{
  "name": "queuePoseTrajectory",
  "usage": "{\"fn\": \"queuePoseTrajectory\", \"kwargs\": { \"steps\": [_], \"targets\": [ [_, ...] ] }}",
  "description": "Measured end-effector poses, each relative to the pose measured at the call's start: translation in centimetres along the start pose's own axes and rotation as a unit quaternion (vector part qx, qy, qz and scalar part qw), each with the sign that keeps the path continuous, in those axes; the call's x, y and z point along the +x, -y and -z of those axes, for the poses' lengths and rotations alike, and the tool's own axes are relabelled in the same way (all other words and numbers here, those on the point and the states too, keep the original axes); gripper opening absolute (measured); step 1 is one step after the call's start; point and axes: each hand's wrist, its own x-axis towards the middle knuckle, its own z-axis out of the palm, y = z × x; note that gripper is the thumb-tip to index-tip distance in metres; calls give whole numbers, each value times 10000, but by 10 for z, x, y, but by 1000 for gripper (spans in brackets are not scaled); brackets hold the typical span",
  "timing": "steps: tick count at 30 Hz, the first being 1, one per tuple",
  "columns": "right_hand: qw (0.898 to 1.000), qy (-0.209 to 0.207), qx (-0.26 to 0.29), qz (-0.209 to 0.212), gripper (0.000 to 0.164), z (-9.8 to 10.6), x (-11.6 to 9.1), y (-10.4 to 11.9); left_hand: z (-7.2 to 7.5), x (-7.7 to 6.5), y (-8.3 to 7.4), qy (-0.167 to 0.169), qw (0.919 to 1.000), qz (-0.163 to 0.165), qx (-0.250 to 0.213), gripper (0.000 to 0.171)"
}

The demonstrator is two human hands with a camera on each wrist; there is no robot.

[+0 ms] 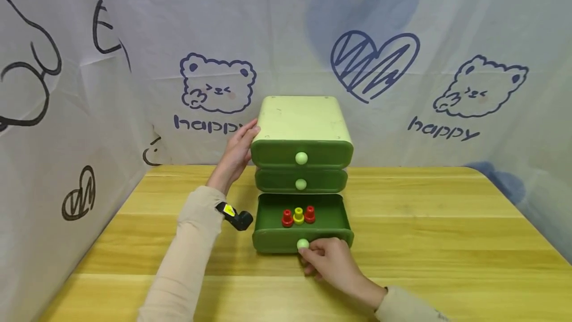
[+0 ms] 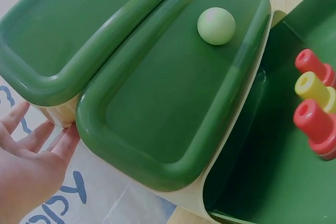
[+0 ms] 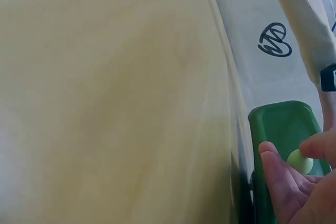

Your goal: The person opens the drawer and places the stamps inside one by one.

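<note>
A small cabinet (image 1: 304, 118) with a pale green top and three dark green drawers stands on the table. Its bottom drawer (image 1: 277, 207) is pulled out and holds two red pegs (image 1: 287, 218) with a yellow peg (image 1: 298, 215) between them. My right hand (image 1: 332, 262) pinches the round pale green knob (image 1: 303, 245) of that drawer between thumb and fingers; the right wrist view shows the knob (image 3: 300, 161) too. Against the cabinet's left side rests my left hand (image 1: 237, 155), its fingers (image 2: 65, 142) extended along the side wall.
The upper drawer (image 1: 277, 154) and middle drawer (image 1: 277, 181) are closed, each with a round knob. Wood-grain table (image 1: 424, 222) surrounds the cabinet. Behind and to the left hangs a white cloth (image 1: 290, 29) with drawn bears and hearts. A black wrist camera (image 1: 239, 218) sits on my left sleeve.
</note>
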Motion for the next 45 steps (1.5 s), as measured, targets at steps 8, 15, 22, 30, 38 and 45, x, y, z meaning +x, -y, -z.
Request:
{"fn": "queuePoseTrajectory", "kwargs": {
  "steps": [8, 15, 22, 30, 38, 45],
  "targets": [
    [9998, -134, 42, -162, 26, 4, 13, 0, -3, 2, 0, -9, 10000, 33, 16, 58],
    [9998, -186, -7, -82, 25, 6, 25, 0, -3, 2, -1, 27, 10000, 2, -39, 58],
    [9997, -6, -163, -169, 31, 4, 37, -7, -1, 0, -2, 35, 10000, 5, 20, 58],
    [9988, -454, -116, -118, 29, 3, 51, -9, 1, 0, -1, 56, 10000, -2, 44, 57],
    [9979, -579, -79, -274, 27, 2, 65, -10, 3, -2, -2, 6, 10000, -20, 16, 59],
    [9949, -729, 123, -681, 23, 3, 77, -9, 2, -1, 2, -17, 9998, -48, -208, 58]
  ]
}}
